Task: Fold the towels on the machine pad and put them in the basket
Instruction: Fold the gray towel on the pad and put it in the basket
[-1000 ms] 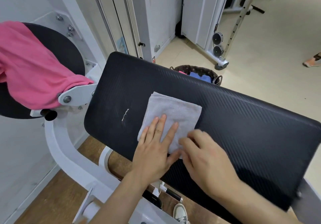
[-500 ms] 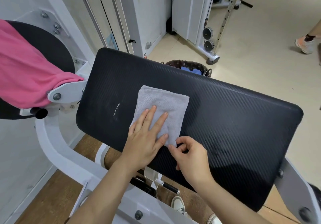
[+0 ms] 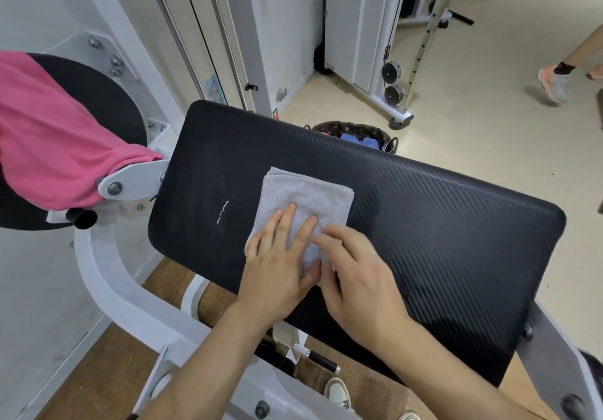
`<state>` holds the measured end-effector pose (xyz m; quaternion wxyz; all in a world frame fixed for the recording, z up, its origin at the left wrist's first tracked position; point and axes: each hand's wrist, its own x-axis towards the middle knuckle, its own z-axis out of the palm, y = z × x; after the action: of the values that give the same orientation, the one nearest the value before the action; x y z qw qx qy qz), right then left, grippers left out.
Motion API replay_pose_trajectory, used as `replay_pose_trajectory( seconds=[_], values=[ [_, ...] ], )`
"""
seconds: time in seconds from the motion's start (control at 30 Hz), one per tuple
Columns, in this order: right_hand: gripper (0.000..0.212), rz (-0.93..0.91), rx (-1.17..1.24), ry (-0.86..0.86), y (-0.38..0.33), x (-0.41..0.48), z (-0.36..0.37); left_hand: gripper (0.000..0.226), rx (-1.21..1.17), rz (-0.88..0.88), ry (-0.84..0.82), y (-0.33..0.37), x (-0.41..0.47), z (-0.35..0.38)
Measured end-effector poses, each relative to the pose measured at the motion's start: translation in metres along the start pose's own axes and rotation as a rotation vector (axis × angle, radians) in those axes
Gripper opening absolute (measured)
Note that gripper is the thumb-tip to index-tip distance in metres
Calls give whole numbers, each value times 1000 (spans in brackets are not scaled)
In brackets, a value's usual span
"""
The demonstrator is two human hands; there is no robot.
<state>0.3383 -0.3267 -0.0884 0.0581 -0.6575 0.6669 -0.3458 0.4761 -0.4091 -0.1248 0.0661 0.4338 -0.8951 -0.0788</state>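
A grey towel (image 3: 310,198) lies folded into a small, thick rectangle on the black pad (image 3: 440,230), left of the pad's middle and close to its near edge, with its layered edges showing at its 11 o'clock corner and its nap looking soft and a little creased. The left hand (image 3: 277,269) rests flat on the towel's 7 o'clock part, fingers straight and slightly spread, holding nothing. The right hand (image 3: 362,279) covers the towel's 5 o'clock corner, its fingers bent a little and blurred, thumb beside the left thumb; whether it pinches the cloth I cannot tell. Beyond the pad's far edge, at 12 o'clock from the towel, a dark woven basket (image 3: 342,126) stands on the floor with blue cloths (image 3: 365,141) inside. At 9 o'clock a pink towel (image 3: 55,145) hangs unfolded over a round black cushion (image 3: 98,90)
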Motion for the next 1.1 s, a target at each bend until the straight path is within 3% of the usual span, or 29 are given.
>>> replay_pose_trajectory(
  seconds=[0.07,0.13,0.23,0.33,0.47,0.57,0.7,0.9,1.0,1.1],
  values=[
    [42,-55,-98,-133,8,8,3,68,-87,38,-50,-7,-3,-7],
    [45,-62,-218,-214,21,10,4,62,-77,94,6,-15,-10,-15],
    [43,-87,-263,-260,34,4,0,46,14,255,135,-28,-20,-11],
    [43,-156,-345,-288,36,4,-5,46,62,363,222,-42,-16,3],
    [67,-184,-514,-400,21,8,-8,38,80,431,275,-53,-1,9],
    [70,-173,-584,-416,13,13,2,30,123,455,287,-51,8,2],
    [50,-248,-578,-336,21,15,14,31,111,390,226,-42,5,-8],
    [29,-599,-502,-407,42,-8,-9,27,-56,253,109,8,-59,18],
    [29,-594,-425,-494,49,-23,-18,45,-103,139,60,26,-89,38],
    [37,-463,-326,-595,48,-20,-25,72,-131,-5,7,27,-98,46]
  ],
)
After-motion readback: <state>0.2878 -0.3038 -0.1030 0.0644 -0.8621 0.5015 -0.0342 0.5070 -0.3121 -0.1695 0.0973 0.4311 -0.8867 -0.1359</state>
